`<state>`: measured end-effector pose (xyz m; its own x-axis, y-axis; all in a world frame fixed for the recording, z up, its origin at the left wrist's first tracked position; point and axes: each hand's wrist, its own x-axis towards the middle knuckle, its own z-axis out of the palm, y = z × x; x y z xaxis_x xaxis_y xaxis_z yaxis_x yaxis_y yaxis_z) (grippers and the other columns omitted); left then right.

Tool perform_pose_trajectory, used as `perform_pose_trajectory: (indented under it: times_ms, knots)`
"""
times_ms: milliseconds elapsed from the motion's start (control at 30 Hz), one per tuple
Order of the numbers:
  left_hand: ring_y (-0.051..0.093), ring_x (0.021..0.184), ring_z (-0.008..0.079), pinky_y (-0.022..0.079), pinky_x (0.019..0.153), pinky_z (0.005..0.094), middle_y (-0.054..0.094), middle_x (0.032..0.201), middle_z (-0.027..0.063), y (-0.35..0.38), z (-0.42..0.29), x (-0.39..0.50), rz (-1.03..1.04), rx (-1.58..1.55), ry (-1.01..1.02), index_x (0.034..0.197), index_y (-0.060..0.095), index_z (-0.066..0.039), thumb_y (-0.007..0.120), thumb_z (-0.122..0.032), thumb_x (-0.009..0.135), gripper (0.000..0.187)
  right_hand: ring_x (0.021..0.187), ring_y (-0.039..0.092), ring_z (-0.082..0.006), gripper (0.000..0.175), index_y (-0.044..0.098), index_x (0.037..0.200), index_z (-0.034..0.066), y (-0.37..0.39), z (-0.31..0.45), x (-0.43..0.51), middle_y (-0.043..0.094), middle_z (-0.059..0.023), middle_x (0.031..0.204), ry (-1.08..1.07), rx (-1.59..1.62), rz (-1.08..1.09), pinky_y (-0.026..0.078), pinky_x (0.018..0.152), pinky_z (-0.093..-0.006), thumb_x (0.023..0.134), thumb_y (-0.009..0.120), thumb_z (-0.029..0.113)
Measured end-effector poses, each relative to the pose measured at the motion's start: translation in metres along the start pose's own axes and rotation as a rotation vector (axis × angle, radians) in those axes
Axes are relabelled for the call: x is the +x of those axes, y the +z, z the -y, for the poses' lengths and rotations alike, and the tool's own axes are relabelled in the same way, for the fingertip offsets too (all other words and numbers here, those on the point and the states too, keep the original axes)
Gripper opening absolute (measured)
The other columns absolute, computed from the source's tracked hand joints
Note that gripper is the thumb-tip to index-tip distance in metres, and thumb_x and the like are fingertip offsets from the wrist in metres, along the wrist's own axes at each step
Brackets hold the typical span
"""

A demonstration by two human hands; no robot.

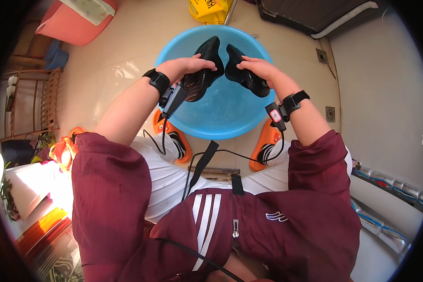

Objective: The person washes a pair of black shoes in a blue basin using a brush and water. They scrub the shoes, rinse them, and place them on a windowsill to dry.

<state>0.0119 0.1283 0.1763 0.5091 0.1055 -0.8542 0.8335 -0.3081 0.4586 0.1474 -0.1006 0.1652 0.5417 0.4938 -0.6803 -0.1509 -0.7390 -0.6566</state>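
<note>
A black shoe (pixel 211 53) with a glossy wet look is gripped by my left hand (pixel 194 66), thumb across its upper side. My right hand (pixel 259 67) grips a second black shoe (pixel 252 83), tilted the other way. Both shoes are held over a round light-blue plastic basin (pixel 215 132), apart from each other by a narrow gap. Cloudy water (pixel 220 109) shows in the basin below them. Each of my wrists wears a black strap with a small cabled device. The undersides of the shoes are partly hidden by my hands.
Orange slippers (pixel 262 144) on my feet flank the basin. A yellow bag (pixel 209 10) lies beyond it, and a pink bucket (pixel 79 24) stands far left. A wooden rack (pixel 49 102) is at left. Black cables (pixel 232 151) hang between my arms. Floor drains (pixel 330 114) lie at right.
</note>
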Motion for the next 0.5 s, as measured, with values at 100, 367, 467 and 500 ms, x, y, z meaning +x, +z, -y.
perform_pose_trajectory:
  times_ms: [100,367,467,500]
  knots:
    - [0.056,0.129,0.0356,0.049,0.101,0.0526,0.049,0.15,0.0157,-0.012,-0.014,-0.043,-0.01,-0.025,0.136,0.166,0.011,-0.024,0.074,-0.06,0.075,0.116,0.128,0.056,-0.0264,0.079,0.049,0.154,0.0235,-0.019,0.038,-0.051,0.055,-0.0115,0.147,-0.007,0.071,-0.008,0.041,0.108,-0.0423,0.082,0.075,0.044]
    - [0.058,0.122,0.0438,0.048,0.105,0.0422,0.051,0.133,0.034,-0.007,-0.016,-0.1,-0.62,0.537,0.362,0.164,0.019,-0.009,0.078,-0.058,0.067,0.123,0.105,0.066,-0.015,0.075,0.048,0.154,0.0171,-0.04,0.06,-0.137,0.068,-0.0065,0.125,-0.182,0.207,-0.192,0.051,0.092,-0.0301,0.086,0.074,0.033]
    - [0.055,0.125,0.0449,0.046,0.107,0.0429,0.051,0.135,0.0338,-0.003,-0.008,-0.103,-0.623,0.475,0.412,0.162,0.023,-0.005,0.08,-0.054,0.066,0.122,0.099,0.067,-0.0127,0.074,0.048,0.154,0.0129,-0.045,0.055,-0.145,0.071,-0.0049,0.119,-0.222,0.293,-0.161,0.053,0.086,-0.0294,0.087,0.074,0.03]
    - [0.054,0.126,0.0448,0.047,0.107,0.0436,0.051,0.136,0.0333,-0.002,-0.004,-0.103,-0.641,0.52,0.41,0.162,0.024,-0.007,0.08,-0.054,0.066,0.121,0.098,0.067,-0.0124,0.074,0.049,0.154,0.0124,-0.046,0.055,-0.145,0.071,-0.0046,0.118,-0.239,0.31,-0.15,0.053,0.084,-0.0296,0.087,0.074,0.03]
